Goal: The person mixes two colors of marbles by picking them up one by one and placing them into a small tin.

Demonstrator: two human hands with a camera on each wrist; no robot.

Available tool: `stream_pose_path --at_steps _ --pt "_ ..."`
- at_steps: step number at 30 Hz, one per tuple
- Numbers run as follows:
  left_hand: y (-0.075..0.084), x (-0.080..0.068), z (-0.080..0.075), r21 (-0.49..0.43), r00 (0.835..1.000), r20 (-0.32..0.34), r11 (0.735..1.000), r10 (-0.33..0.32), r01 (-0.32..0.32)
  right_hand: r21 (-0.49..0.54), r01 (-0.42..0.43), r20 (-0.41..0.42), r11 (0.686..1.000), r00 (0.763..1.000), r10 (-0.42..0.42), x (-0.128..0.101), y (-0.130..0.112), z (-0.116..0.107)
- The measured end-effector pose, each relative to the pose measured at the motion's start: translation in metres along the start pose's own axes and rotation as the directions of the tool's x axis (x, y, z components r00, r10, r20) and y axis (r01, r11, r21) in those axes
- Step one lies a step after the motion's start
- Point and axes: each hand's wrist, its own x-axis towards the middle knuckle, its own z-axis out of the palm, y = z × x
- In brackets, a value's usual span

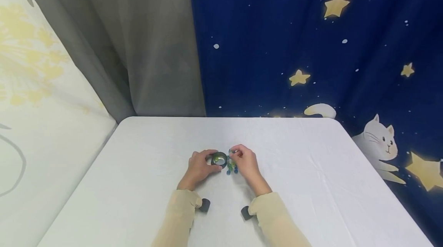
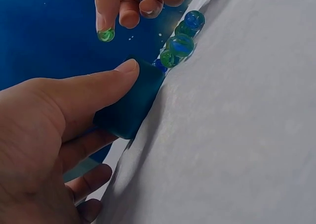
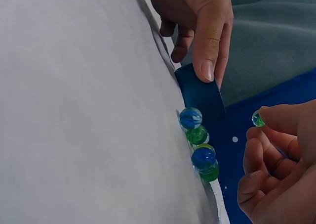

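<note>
In the head view my left hand (image 1: pixel 200 167) holds a small round dark teal container (image 2: pixel 132 103) on the white table, thumb on the near side. The container's opening faces up, and something green, likely a marble (image 1: pixel 216 159), shows inside it. Just to the right, my right hand (image 1: pixel 245 163) pinches a green glass marble (image 3: pixel 257 118) between thumb and forefinger, raised above the table. Several blue and green marbles (image 3: pixel 203 158) lie in a loose cluster beside the container, under the right hand. The right hand's other fingers are curled in the right wrist view.
A white cloth covers the table (image 1: pixel 138 193), with slight creases on its right side. Behind it hang a grey curtain (image 1: pixel 162 47) and a dark blue curtain (image 1: pixel 259 47) printed with stars and a cat. A dark block (image 1: pixel 205 205) sits at the left wrist, another block (image 1: pixel 246 213) at the right.
</note>
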Motion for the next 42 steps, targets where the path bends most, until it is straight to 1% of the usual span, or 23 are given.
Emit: stream_pose_path --at_steps 7,14,27,29,32,37,42 --pt "0.001 -0.002 -0.001 -0.024 1.000 0.011 0.999 -0.021 0.022 -0.019 0.024 0.021 1.000 1.000 -0.023 -0.002 -0.002 0.003" --pt "0.000 -0.002 -0.002 -0.039 1.000 0.016 0.999 -0.009 0.010 -0.017 0.029 0.037 0.999 0.999 -0.028 -0.003 -0.004 0.006" --pt "-0.001 0.000 0.000 -0.058 0.999 0.033 0.998 -0.018 0.020 -0.022 0.058 0.042 0.998 0.997 -0.057 -0.005 -0.006 0.010" --pt "-0.001 0.000 0.000 -0.061 0.999 0.035 0.998 -0.011 0.013 -0.021 0.066 0.041 0.998 0.997 -0.065 -0.005 -0.005 0.011" --pt "0.001 0.000 0.000 -0.063 0.999 0.044 0.998 -0.024 0.027 -0.019 0.071 0.046 0.997 0.997 -0.070 -0.005 -0.004 0.012" --pt "0.003 0.000 -0.001 -0.050 0.998 0.050 0.998 -0.037 0.040 0.021 0.063 0.023 0.998 0.998 -0.064 -0.005 -0.005 0.009" --pt "0.003 0.000 -0.002 -0.062 0.999 0.043 0.998 -0.030 0.033 0.048 0.048 -0.017 0.998 0.999 -0.047 -0.002 -0.010 0.002"
